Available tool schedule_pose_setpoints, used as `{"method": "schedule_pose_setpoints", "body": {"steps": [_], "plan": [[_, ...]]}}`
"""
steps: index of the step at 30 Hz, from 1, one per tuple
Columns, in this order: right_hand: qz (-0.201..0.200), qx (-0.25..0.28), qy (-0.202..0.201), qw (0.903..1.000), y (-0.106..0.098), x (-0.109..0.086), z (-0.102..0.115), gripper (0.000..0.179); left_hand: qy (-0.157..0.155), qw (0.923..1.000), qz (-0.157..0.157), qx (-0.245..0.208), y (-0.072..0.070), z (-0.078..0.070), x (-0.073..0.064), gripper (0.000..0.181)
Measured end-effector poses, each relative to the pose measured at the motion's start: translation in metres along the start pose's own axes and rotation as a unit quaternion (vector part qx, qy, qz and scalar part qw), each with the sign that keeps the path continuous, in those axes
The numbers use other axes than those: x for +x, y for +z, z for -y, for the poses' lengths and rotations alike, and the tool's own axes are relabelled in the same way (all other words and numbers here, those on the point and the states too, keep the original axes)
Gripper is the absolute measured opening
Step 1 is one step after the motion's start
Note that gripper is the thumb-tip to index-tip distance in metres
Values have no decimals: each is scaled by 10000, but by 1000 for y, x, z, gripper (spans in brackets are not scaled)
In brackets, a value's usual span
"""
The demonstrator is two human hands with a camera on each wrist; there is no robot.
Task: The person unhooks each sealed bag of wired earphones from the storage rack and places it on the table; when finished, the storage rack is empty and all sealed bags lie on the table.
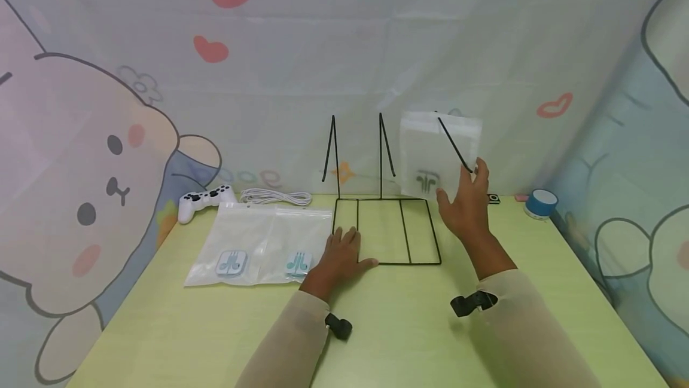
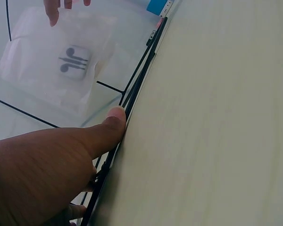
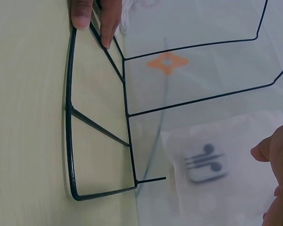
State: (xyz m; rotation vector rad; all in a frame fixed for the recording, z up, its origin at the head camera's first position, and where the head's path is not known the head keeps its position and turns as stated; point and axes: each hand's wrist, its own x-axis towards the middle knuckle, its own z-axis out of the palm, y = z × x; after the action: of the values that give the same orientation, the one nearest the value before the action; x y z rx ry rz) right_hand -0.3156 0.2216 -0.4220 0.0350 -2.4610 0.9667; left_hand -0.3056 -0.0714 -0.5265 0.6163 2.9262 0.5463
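A black wire display rack (image 1: 407, 231) stands on the table with several upright hooks. My left hand (image 1: 341, 259) rests on the front left of its base, fingers laid out over the wires. The left wrist view shows that thumb (image 2: 114, 120) against the front bar. From the rightmost hook hangs a translucent zip bag (image 1: 436, 143), with a white earphone case (image 3: 205, 162) visible through it. My right hand (image 1: 467, 205) is raised beside the bag near the hook's tip, thumb and fingers apart. Its thumb (image 3: 263, 149) stands clear of the bag in the right wrist view.
Left of the rack lie two more zip bags (image 1: 247, 232) with earphone cases. Behind them are a white game controller (image 1: 204, 199) and a coiled white cable (image 1: 276, 197). A blue roll (image 1: 541, 202) and a small black item (image 1: 493, 199) sit at the back right.
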Motion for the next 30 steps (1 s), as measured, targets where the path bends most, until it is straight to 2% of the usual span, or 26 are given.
{"method": "schedule_pose_setpoints", "body": {"steps": [6,11,19,22,26,28,30], "plan": [[-131,-225,87,9996,5,0,7,84,-3,10000,16,-20,-1,-1,-1,93],[-264,-179,-20,9995,5,3,10,72,-43,10000,49,-3,-1,-1,1,93],[-505,895,-105,9946,-13,19,8,74,-100,9999,97,-10,-4,-4,1,92],[-419,1005,152,9939,-23,28,3,74,-101,9999,102,-44,-5,-5,0,92],[-19,1149,915,9892,-30,32,-9,84,-92,9999,84,-42,-4,-5,0,93],[189,1293,1300,9829,-28,30,-15,92,-86,9999,74,-29,-4,-4,1,93],[387,1650,1799,9690,-23,27,-19,99,-75,10000,59,-23,-4,-3,0,93]]}}
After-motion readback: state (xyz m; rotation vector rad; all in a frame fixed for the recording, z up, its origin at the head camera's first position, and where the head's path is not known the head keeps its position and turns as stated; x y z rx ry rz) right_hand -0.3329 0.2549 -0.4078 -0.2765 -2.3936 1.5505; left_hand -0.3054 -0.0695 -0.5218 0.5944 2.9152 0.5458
